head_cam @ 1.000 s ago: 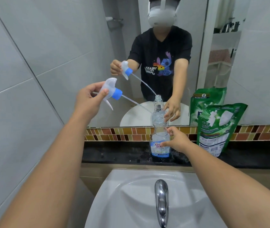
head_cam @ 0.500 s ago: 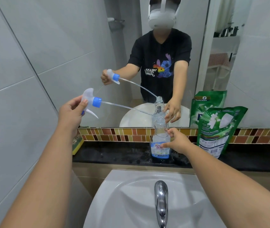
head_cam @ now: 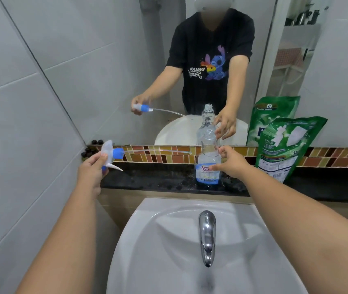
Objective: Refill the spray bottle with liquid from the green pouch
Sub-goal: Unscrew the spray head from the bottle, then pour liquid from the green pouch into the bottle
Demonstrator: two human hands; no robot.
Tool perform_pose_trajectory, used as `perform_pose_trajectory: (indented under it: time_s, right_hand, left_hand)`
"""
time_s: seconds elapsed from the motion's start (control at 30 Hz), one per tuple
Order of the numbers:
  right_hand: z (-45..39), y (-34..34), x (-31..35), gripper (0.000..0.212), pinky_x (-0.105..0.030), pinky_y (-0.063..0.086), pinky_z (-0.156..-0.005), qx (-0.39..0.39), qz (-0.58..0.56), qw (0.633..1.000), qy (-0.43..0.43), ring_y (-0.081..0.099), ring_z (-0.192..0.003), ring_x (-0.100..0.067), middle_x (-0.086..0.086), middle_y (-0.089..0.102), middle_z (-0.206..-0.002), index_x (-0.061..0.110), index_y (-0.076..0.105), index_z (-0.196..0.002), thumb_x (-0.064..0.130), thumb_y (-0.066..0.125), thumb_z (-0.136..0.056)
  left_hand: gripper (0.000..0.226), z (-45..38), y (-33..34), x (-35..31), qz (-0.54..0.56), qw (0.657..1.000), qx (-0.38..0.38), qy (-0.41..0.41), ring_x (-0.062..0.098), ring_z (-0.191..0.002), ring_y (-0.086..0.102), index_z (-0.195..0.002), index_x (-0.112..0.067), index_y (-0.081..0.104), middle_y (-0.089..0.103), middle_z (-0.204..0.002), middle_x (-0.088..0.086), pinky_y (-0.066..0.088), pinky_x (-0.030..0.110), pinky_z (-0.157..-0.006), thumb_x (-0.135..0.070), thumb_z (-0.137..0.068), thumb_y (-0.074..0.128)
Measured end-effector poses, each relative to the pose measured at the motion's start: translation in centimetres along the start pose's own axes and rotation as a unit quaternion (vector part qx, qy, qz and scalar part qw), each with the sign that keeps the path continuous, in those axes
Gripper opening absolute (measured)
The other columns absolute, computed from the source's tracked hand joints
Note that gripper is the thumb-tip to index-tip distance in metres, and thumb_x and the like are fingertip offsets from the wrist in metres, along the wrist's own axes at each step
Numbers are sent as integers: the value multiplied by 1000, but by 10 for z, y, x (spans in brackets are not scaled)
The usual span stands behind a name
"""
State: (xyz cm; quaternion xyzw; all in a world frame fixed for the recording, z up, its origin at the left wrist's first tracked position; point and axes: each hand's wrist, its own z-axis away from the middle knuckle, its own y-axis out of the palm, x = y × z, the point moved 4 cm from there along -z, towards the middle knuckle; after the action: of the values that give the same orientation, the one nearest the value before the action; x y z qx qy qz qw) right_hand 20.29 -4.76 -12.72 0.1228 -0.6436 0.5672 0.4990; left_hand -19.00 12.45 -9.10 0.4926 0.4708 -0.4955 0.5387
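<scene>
we're in a tiled bathroom: pale glossy wall tiles at nine o'clock, a wide mirror (head_cam: 109,66) straight ahead at twelve, a band of small brown, orange and tan mosaic tiles (head_cam: 169,154) under it. below that runs the table (head_cam: 152,177), a narrow ledge of speckled black polished stone, wet-looking around the bottle. at six o'clock sits a smooth white ceramic sink (head_cam: 169,240) with a rounded chrome tap (head_cam: 207,236) pointing down into the bowl.

dead centre on the table stands the spray bottle (head_cam: 207,164), upright, clear plastic with a waisted neck and a blue label, its mouth open and uncapped, a low level of clear liquid inside. the right hand (head_cam: 232,164) is at its three o'clock side, fingers (head_cam: 213,167) loosely spread, tips on the label and shoulder, not wrapped round it.

out at nine o'clock the left hand (head_cam: 91,169) has the spray head (head_cam: 111,154), fingers pinching the translucent white trigger body; blue collar facing right, thin clear dip tube lying level, its tip just short of the bottle's neck and outside it.

at two o'clock the green pouch (head_cam: 283,145), glossy crinkled plastic with white print, leans upright against the mirror, near the bottle but apart. small dark round things (head_cam: 90,148) cluster in the corner at ten o'clock, too small to tell.
</scene>
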Motion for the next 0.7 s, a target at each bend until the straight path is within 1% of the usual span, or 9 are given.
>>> perform_pose_trajectory:
  time_s: [0.1, 0.17, 0.23, 0.3, 0.4, 0.47, 0.53, 0.63, 0.7]
  right_hand:
    - [1, 0, 2, 61, -32, 49, -71, -2, -1, 1000, -3, 58, -102, -18, 0, 58, -130, 29, 47, -111, 32, 88, -65]
    - [3, 0, 1, 60, -31, 49, -68, -2, -1, 1000, -1, 59, -94, -15, -1, 60, -122, 30, 47, -110, 32, 87, -65]
    - [5, 0, 0, 63, -29, 47, -65, -3, 2, 1000, 1, 57, -89, -13, -1, 59, -115, 30, 46, -115, 33, 87, -66]
    - [6, -1, 0, 68, -29, 46, -64, -5, 4, 1000, 3, 57, -89, -14, 0, 57, -111, 28, 47, -122, 33, 86, -67]
    - [6, -2, 0, 70, -31, 48, -69, -8, 4, 1000, 2, 58, -94, -17, -1, 57, -113, 27, 47, -126, 31, 86, -68]
    - [7, -3, -1, 71, -31, 48, -69, -11, 4, 1000, -2, 59, -96, -18, -2, 58, -117, 27, 48, -129, 29, 85, -69]
    - [7, -2, -3, 72, -30, 47, -69, -14, 6, 1000, -7, 58, -97, -18, -3, 58, -120, 27, 47, -132, 28, 84, -71]
    - [8, -2, -3, 72, -31, 48, -76, -20, 10, 1000, -15, 57, -99, -18, -1, 57, -119, 27, 45, -135, 31, 82, -73]
    - [9, -1, -3, 71, -28, 46, -73, -23, 7, 1000, -18, 57, -97, -16, 2, 56, -115, 27, 45, -135, 32, 81, -74]
  left_hand:
    - [16, 2, -11, 29, -35, 999, -7, -31, 12, -86, 62, -107, -21, 69, 67, -107, 4, 50, 25, -67, -24, -92, 66]
    - [19, 9, -13, 51, -69, 996, -9, -53, 16, -90, 62, -110, -22, 69, 67, -106, 3, 51, 26, -67, -26, -91, 67]
    - [21, 21, -9, 75, -101, 992, -6, -76, 18, -95, 62, -111, -25, 70, 66, -106, -1, 52, 29, -72, -29, -90, 67]
    - [20, 35, -1, 98, -115, 988, 1, -102, 18, -96, 61, -110, -27, 70, 66, -105, -3, 52, 32, -78, -30, -91, 67]
    - [14, 58, 14, 133, -109, 983, 32, -143, 19, -94, 62, -105, -26, 69, 67, -103, -2, 53, 32, -77, -28, -92, 66]
    - [19, 70, 23, 152, -118, 980, 49, -153, 17, -91, 61, -110, -22, 68, 66, -101, -3, 51, 27, -70, -28, -92, 66]
    - [27, 79, 32, 168, -136, 975, 56, -164, 14, -89, 60, -117, -19, 66, 65, -104, -3, 49, 25, -68, -28, -92, 65]
    - [34, 88, 43, 191, -155, 968, 71, -184, 10, -84, 59, -124, -16, 62, 62, -110, 1, 50, 27, -77, -26, -92, 65]
    - [34, 96, 51, 205, -168, 961, 84, -201, 13, -82, 59, -124, -15, 61, 61, -107, 1, 51, 35, -87, -26, -92, 65]
